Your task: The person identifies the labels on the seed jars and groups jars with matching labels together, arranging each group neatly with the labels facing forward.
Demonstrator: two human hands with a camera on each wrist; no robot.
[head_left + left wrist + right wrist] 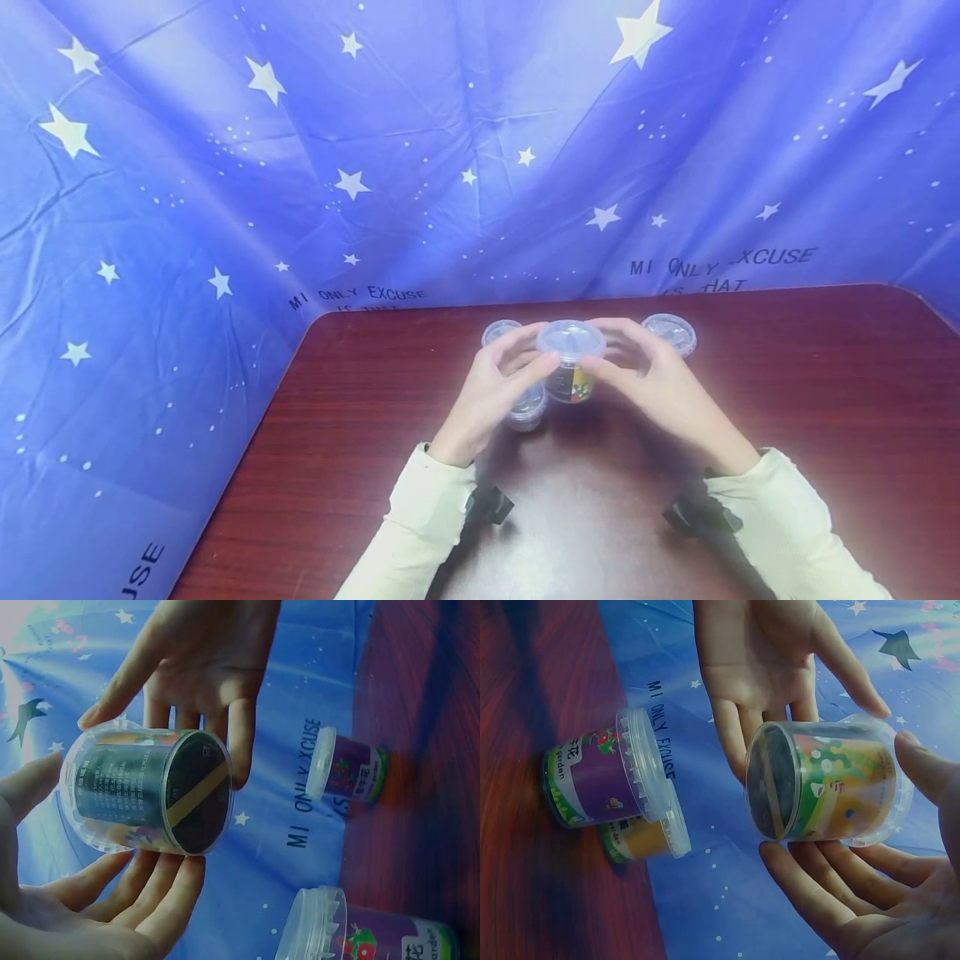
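Between both hands is a lidded clear plastic cup [572, 343], lifted off the table. It has a printed label with a yellow-orange part, and dark contents show through its base in the left wrist view. My left hand [491, 387] holds one side, thumb near the lid and fingers curved round the wall. Opposite it, my right hand [660, 383] grips the other side in the same way. A similar lidded cup [527, 408] stands by the left hand, another [501, 331] is partly hidden behind it, and a third [670, 335] stands behind the right hand.
The dark red wooden table [337, 433] ends at a blue star-printed cloth [450, 100] behind and to the left. In the right wrist view, a purple-labelled cup [600, 780] overlaps an orange-labelled cup [634, 838]. Black devices [492, 505] sit at the wrists.
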